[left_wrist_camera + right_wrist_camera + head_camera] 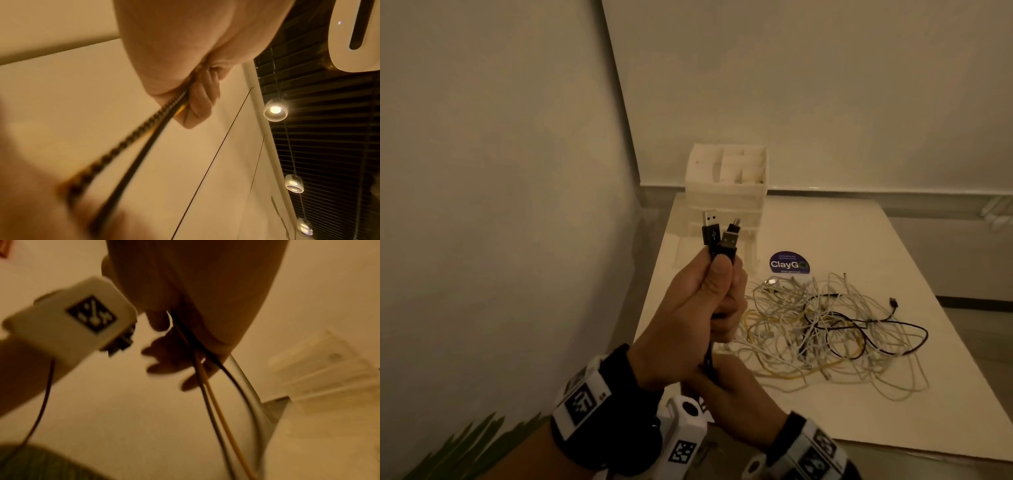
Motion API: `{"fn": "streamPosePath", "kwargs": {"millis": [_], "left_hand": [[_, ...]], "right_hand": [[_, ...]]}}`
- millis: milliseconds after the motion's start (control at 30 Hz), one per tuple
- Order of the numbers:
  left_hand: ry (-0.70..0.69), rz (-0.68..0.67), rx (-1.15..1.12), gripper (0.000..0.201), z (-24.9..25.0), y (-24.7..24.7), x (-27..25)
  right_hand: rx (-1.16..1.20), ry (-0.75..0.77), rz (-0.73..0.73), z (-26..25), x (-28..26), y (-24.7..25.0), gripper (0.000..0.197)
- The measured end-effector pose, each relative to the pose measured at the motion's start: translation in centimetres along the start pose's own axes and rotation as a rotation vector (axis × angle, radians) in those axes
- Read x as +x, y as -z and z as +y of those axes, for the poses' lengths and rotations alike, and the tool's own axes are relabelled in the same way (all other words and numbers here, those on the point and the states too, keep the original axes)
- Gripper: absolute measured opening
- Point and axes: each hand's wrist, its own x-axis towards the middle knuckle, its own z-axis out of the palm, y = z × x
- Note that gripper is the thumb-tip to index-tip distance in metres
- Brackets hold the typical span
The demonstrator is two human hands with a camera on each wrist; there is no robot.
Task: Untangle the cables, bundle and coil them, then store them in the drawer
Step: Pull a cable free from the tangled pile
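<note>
Above the near-left corner of the counter (842, 428), head view: the left hand (698, 308) is fisted round a bunch of black USB cables (708, 359), with its thumb pressed on the front. The USB plugs (717, 236) stand upright out of the fist. The right hand (732, 390) grips the same strands just below. The rest, a tangle of cables (825, 329) in white, yellow and black, lies on the counter to the right, near a ClayGo sticker (789, 263). A white drawer unit (726, 192) stands behind, by the wall.

Left wrist view: the fingers (197, 104) curl over a braided cable (123, 144) and a smooth-jacketed one. Pendant lamps (275, 110) hang overhead.

Right wrist view (blurred): the right hand closes on dark strands and one yellow cable (211, 394), which hang slack beneath it.

Handling, as judged: the cables are light and limp and keep no shape of their own. The braided jacket should give good friction, whereas the smooth one may slide through a loose fist. The plugs are the only rigid parts, so the surest hold is on the housings or just behind them. A hard pull would probably tighten knots in the tangle.
</note>
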Motion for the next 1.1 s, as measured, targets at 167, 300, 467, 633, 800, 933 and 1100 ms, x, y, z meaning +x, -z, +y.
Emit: {"fn": "streamPosePath", "kwargs": {"millis": [167, 300, 467, 633, 800, 933, 1100], "left_hand": [[-0.118, 0.097, 0.085, 0.037, 1.9, 2.1, -0.1], [-0.084, 0.141, 0.078, 0.043, 1.2, 2.9, -0.5], [-0.030, 0.146, 0.001, 0.048, -0.5, 2.7, -0.5], [0.022, 0.148, -0.013, 0.045, -2.2, 2.1, -0.3], [0.059, 0.158, -0.048, 0.046, -3.0, 1.9, 0.2], [0.077, 0.178, -0.037, 0.046, -3.1, 1.6, 0.6], [0.098, 0.272, 0.012, 0.036, -3.1, 2.0, 0.6]], "right_hand": [[-0.058, -0.148, 0.121, 5.6, -2.0, -0.4, 0.050], [-0.067, -0.293, 0.087, 9.0, -3.1, -0.6, 0.061], [-0.137, -0.286, -0.077, 9.5, -4.1, 0.2, 0.024], [-0.191, -0.457, -0.036, 12.3, -6.2, 5.0, 0.035], [-0.592, -0.781, 0.275, 19.7, -7.3, 12.3, 0.024], [-0.709, -0.957, 0.374, 25.3, -6.4, 15.9, 0.033], [-0.740, -1.003, 0.393, 28.7, -3.9, 15.6, 0.023]]}}
